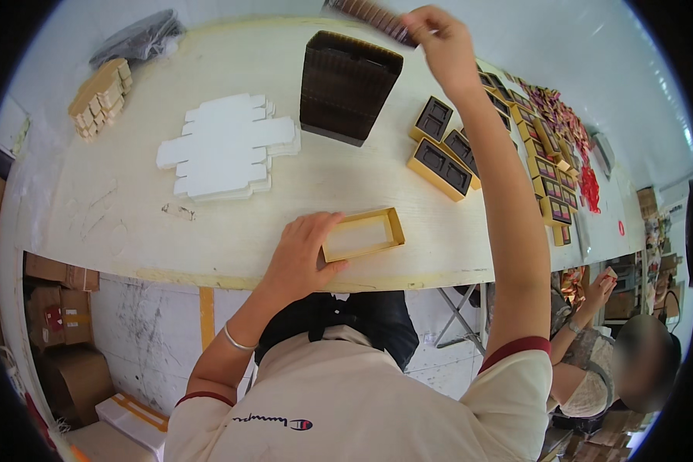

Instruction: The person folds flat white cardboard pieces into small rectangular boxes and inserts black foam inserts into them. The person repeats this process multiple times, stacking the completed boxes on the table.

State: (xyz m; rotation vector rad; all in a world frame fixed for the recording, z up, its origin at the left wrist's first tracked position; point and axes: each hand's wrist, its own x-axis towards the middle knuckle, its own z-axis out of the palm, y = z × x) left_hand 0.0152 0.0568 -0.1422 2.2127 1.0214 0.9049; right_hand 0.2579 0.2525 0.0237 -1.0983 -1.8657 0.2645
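Note:
My left hand [304,250] grips the left end of a shallow gold cardboard box [399,225] at the table's near edge. The box lies open side up, with a pale inside and nothing in it. High at the far side, my right hand [446,46] pinches the end of a long dark brown ribbed piece [371,18], partly blurred and cut by the frame's upper edge. Below and left of that piece stands a tall dark brown stack of plastic trays [343,92]. To its right, several gold boxes [437,169] hold dark brown two-compartment inserts.
A stack of flat white box blanks [227,150] lies left of centre. Folded cardboard pieces [100,96] and a dark plastic bag [138,37] are at the far left. Filled gold boxes [548,185] and red wrapped pieces [589,185] line the right. Another person [593,369] works at lower right.

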